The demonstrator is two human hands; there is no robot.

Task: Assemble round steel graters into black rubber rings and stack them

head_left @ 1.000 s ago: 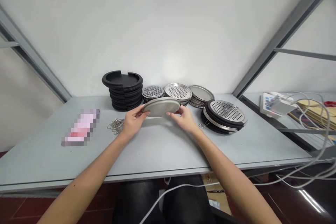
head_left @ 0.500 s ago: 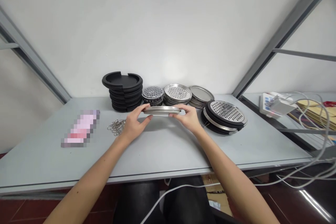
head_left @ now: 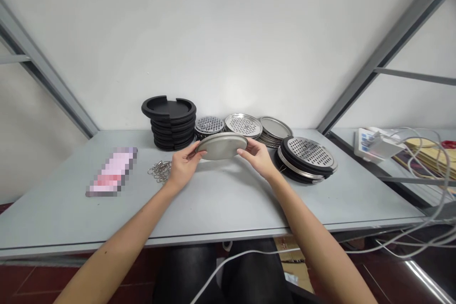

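A round, shallow metal plate (head_left: 223,147) is held up over the table between both hands, tilted so that its plain flat face is toward me. My left hand (head_left: 184,164) grips its left edge, thumb in front and fingers behind. On the opposite edge, my right hand (head_left: 259,156) pinches it the same way. Beside my left hand lies a small heap of metal rings (head_left: 160,171). Behind the plate stand stacks of small perforated discs (head_left: 209,124), larger perforated metal plates (head_left: 243,125) and plain metal plates (head_left: 276,127).
Notched black round holders (head_left: 173,126) are stacked at the back left. Right of my hands sits a pile of black holders with metal plates (head_left: 308,156). A blurred pink object (head_left: 112,171) lies left. A power strip (head_left: 370,145) and white cables (head_left: 443,175) are at the right.
The plate has tipped from nearly edge-on to showing its flat face, still between both hands. The view has shifted slightly; the piles on the table stay put.
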